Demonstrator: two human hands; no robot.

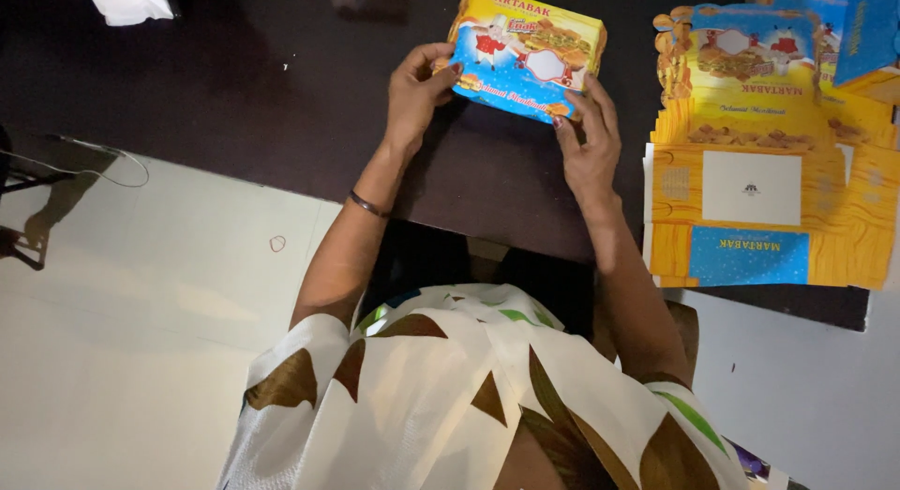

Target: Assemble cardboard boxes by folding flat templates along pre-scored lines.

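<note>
Folded carton [525, 54] above bench [281, 96], centre, held between left hand [415, 96] and right hand [591, 148] | stack of flat cartons [759, 190] on bench, right of right hand | crumpled paper [129, 0] at far left of bench | floor [141, 312] left of bench

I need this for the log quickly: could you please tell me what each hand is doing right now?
Left hand: closed on the folded yellow-and-blue box, at its left end.
Right hand: closed on the same box, at its lower right corner.
</note>
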